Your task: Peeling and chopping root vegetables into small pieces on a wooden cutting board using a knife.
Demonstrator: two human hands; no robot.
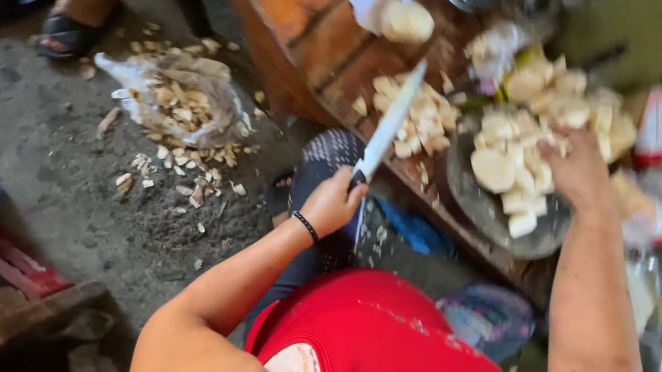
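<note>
Now the left hand (332,202) grips a knife (390,124), blade angled over cut pale chunks (422,120) on the wooden table (316,34); the right hand (580,170), fingers curled, rests on chunks heaped in a round tray (504,222).

The wooden table (316,34) was crowded: pale cut chunks (422,120) lay under the knife (390,124) gripped in the left hand (332,202), and the heaped round plate (505,226) sat just beside them. Bottles (653,127) blocked the right edge. Bare wood showed only at the table's near corner.
</note>
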